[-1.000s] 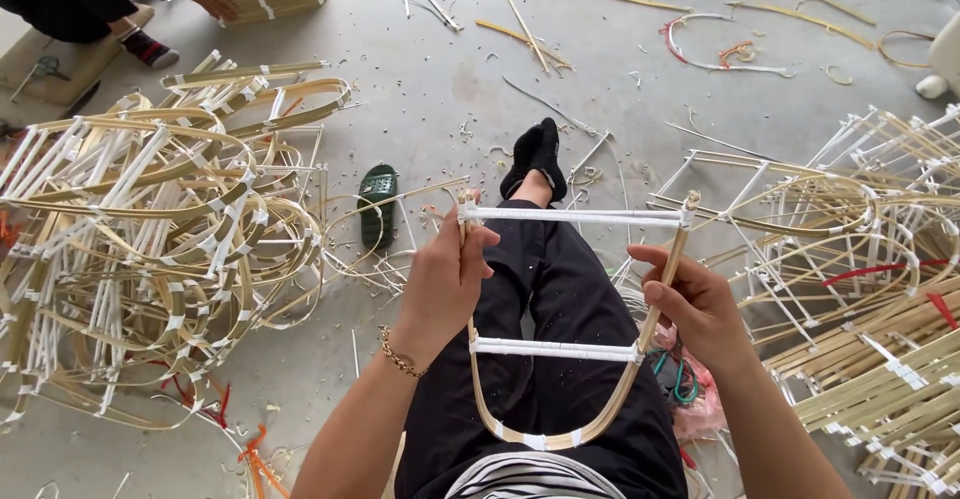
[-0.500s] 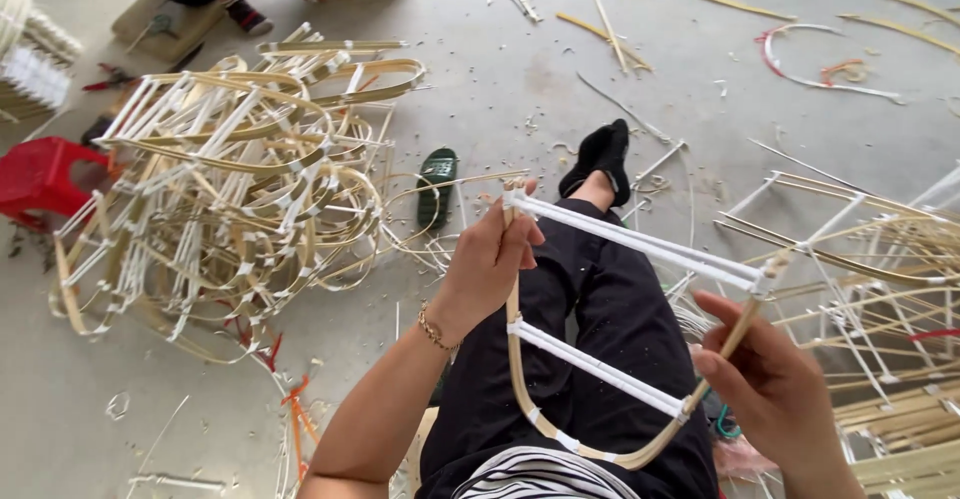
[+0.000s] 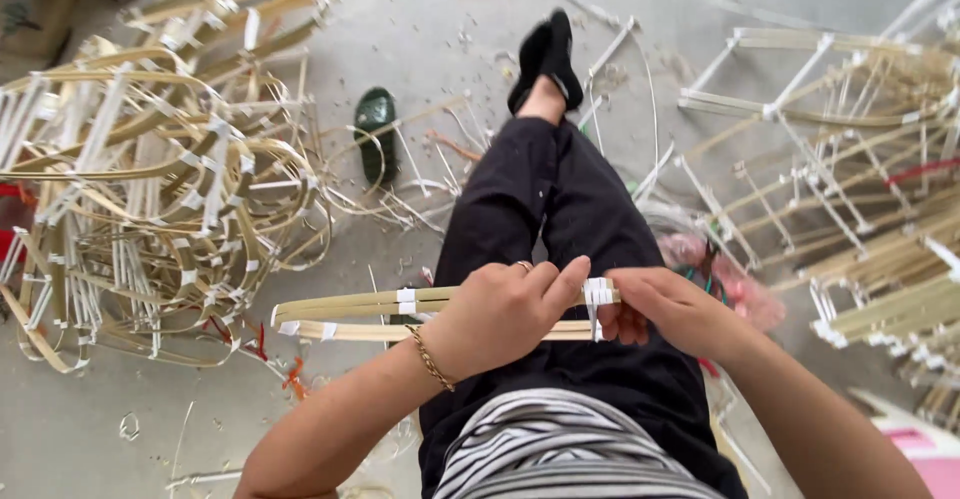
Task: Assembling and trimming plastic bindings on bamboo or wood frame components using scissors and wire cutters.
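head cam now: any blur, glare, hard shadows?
Head view: even, soft daylight, no glare, no hard shadows on the concrete floor. Left hand, right hand and bamboo frame are fairly sharp; top edge slightly smeared; wide-angle stretch toward corners.

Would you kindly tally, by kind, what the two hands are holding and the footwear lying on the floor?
Bamboo frame, held by left hand and right hand: 1
Green sandal: 1
Total: 2

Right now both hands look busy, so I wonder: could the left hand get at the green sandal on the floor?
Probably not: the left hand grips the bamboo frame, and the green sandal lies far off.
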